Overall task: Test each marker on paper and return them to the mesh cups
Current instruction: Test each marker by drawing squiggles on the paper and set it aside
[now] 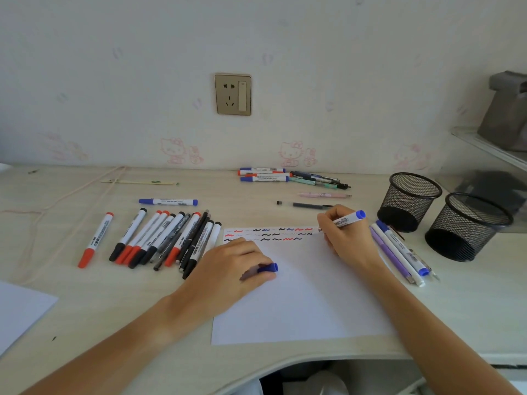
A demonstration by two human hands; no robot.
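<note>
Your right hand (pixel 346 238) grips a blue marker (pixel 345 220), fingers curled round its lower barrel, so the tip is hidden under your fingers at the top right edge of the paper (pixel 299 295) while the blue tail end sticks out up and to the right past your knuckles. Your left hand (pixel 231 269) rests on the sheet's left side and pinches the marker's blue cap (pixel 268 267), which pokes out from your curled fingers. Rows of red, black and blue squiggles (pixel 268 233) run along the paper's top edge, between your two hands. Just right of your right hand lie a few pens (pixel 399 252), and beyond them stand two black mesh cups (pixel 410 201), side by side. Left of the paper, a spread of red- and black-capped markers (pixel 168 240) lies on the desk (pixel 85 309). More markers (pixel 263 175) lie near the wall.
</note>
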